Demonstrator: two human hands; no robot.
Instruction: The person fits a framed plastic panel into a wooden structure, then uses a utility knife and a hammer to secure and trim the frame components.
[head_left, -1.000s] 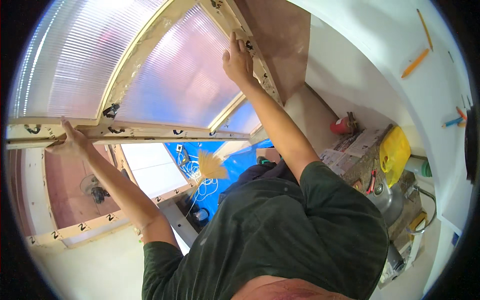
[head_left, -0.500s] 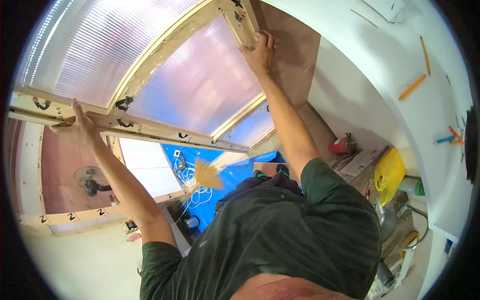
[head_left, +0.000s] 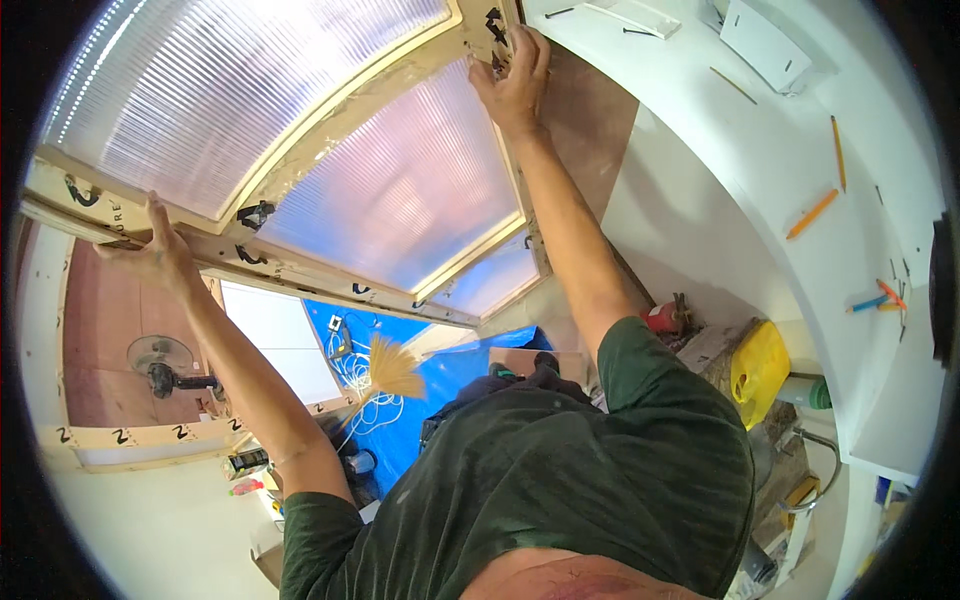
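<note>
One left hand (head_left: 160, 255), one right hand (head_left: 515, 90), one frame (head_left: 300, 165), three visible panes (head_left: 390, 190)
One fan (head_left: 160, 377), one broom (head_left: 392, 370) left; one yellow bag (head_left: 760, 375) right.

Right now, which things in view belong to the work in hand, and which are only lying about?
In the work:
wooden frame
ribbed translucent panels in it
left hand and right hand, both on the frame

Just about, untouched:
yellow plastic bag
straw broom
orange pencil-like stick
red canister

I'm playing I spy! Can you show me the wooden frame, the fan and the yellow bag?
Wooden frame (head_left: 392, 82): head view, on its slanting middle rail.
Fan (head_left: 160, 380): head view, on its dark middle part.
Yellow bag (head_left: 762, 370): head view, on its side.
</note>
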